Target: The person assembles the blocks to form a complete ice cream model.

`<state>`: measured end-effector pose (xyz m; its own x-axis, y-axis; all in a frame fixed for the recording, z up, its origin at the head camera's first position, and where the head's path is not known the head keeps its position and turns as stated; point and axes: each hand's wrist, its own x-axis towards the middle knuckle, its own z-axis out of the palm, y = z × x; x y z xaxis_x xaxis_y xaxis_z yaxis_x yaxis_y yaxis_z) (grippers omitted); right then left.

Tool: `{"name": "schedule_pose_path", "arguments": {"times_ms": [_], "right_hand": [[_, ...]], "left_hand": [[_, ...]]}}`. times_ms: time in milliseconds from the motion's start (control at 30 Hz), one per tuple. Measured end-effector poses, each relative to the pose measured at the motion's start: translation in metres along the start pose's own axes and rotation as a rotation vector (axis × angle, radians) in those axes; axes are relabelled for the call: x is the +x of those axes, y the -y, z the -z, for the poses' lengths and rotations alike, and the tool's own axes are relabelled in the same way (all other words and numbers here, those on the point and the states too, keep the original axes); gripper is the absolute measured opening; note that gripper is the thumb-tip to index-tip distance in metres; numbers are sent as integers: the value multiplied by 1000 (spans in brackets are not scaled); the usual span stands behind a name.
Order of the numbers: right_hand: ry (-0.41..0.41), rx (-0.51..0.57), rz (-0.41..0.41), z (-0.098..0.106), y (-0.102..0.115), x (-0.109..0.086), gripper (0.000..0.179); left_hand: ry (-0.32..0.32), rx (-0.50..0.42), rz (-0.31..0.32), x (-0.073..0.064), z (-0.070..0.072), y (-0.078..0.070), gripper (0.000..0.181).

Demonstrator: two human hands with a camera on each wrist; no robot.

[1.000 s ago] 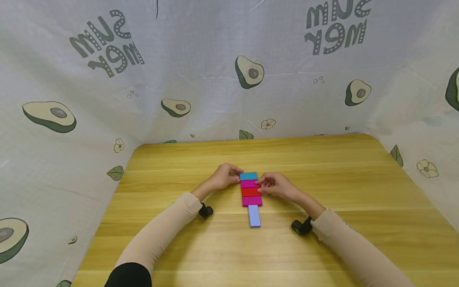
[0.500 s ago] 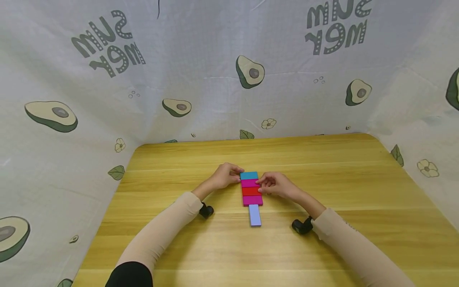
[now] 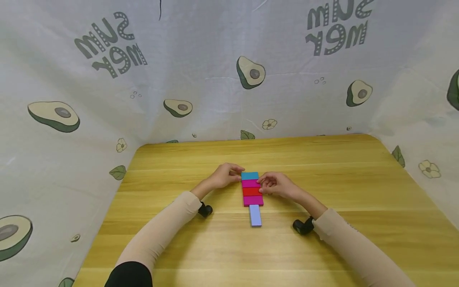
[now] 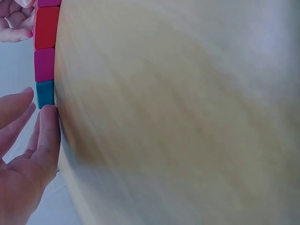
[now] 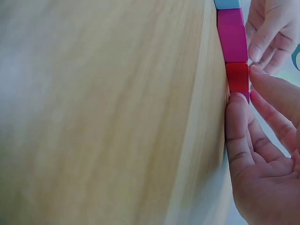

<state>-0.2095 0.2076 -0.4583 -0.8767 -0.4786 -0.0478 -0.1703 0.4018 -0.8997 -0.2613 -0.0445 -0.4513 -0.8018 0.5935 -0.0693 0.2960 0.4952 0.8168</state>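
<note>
Flat coloured blocks lie in a column on the wooden table. A blue block (image 3: pixel 250 175) is at the far end, followed by a magenta block (image 3: pixel 250 183), a red block (image 3: pixel 252 191) and another magenta block (image 3: pixel 253 200). A narrow lilac block (image 3: pixel 255 215) extends lengthwise from the near end. My left hand (image 3: pixel 224 175) has its thumb and forefinger at the blue block's left side. From the right, my right hand (image 3: pixel 276 184) touches the column's edge, forefinger by the upper magenta block and thumb by the red one.
The wooden table (image 3: pixel 179 243) has a pale avocado-print cloth (image 3: pixel 208 83) behind and beside it. Small black wrist cameras hang under both wrists, the left camera (image 3: pixel 205 210) and the right camera (image 3: pixel 303 226), close above the tabletop.
Both hands keep their places at the column's sides and the blocks stay in the same order. The whole head view has shifted very slightly.
</note>
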Motion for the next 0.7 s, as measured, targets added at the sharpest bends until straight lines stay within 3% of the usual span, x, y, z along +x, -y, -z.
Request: {"name": "schedule_pose_path", "arguments": {"times_ms": [700], "right_hand": [[17,13,-1,2,0,0,27]], "left_hand": [[16,42,-20,-1,-2,-1,30]]}}
